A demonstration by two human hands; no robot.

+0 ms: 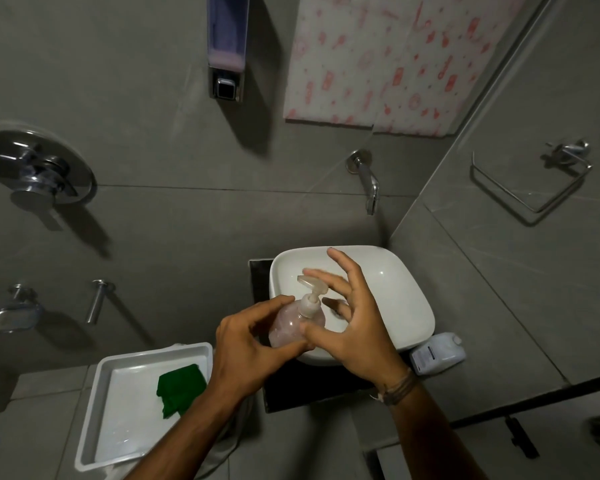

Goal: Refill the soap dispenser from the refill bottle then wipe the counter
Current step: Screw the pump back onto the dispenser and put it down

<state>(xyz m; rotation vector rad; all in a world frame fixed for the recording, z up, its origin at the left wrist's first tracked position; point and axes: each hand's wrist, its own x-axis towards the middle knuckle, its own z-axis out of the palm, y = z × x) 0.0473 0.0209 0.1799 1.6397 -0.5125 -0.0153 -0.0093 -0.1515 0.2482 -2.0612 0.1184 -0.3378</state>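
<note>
A clear soap dispenser (293,322) with pinkish soap and a pump head is held over the front of the white basin (395,282). My left hand (250,344) grips its body from the left. My right hand (354,317) rests its thumb against the bottle's right side, its fingers spread behind the pump head. A white refill bottle (437,353) lies on the dark counter (309,393) to the right of the basin, apart from both hands. A green cloth (179,384) lies in a white tray (108,368) at lower left.
A wall tap (368,183) sticks out above the basin. A wall-mounted dispenser (227,50) hangs higher up. A shower mixer (37,171) and taps are on the left wall. A towel ring (534,178) hangs on the right wall.
</note>
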